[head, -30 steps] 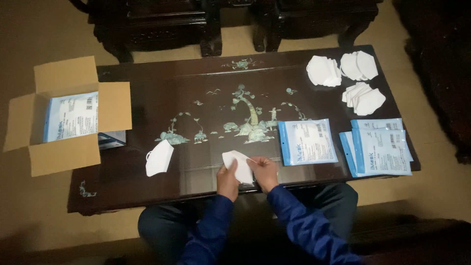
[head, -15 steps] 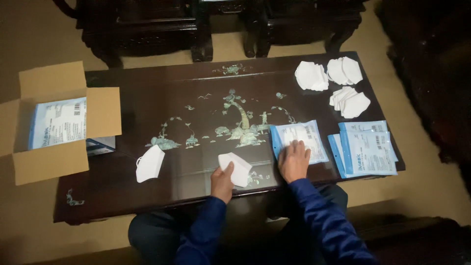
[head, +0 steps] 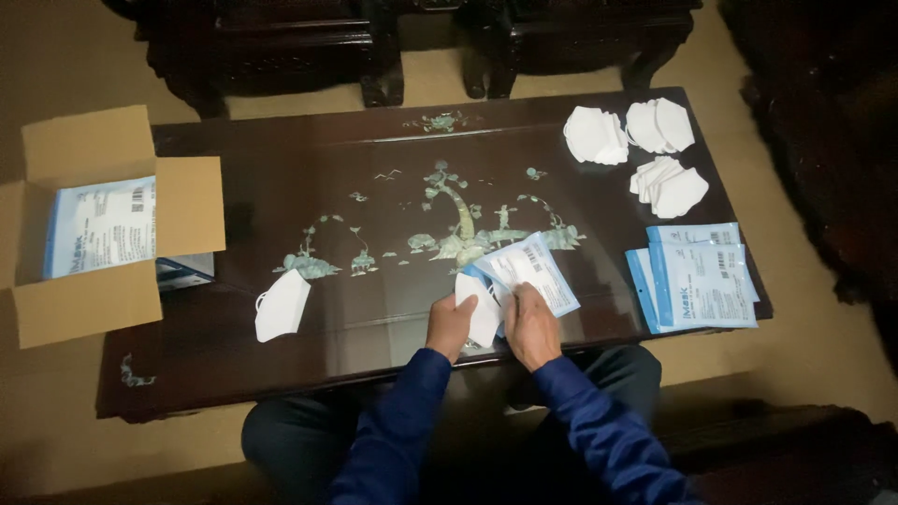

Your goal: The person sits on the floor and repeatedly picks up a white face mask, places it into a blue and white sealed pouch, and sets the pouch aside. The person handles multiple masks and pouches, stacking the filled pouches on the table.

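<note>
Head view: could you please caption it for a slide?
Left hand holds a white mask, right hand a blue pouch, over an inlaid table.

The right hand [head: 531, 327] is covering the lower corner of the blue-edged packet [head: 527, 271], and the folded white mask [head: 482, 304] is hiding part of its left side. The picture's left edge is cutting off the cardboard box [head: 84, 234].

A folded white face mask [head: 482, 307] is pinched upright at the near edge of the dark table, its flat face toward the camera. Just beside it, overlapping its right edge, a flat blue-and-white mask pouch [head: 526, 271] is held tilted, its printed side up and its top corner pointing away.
</note>
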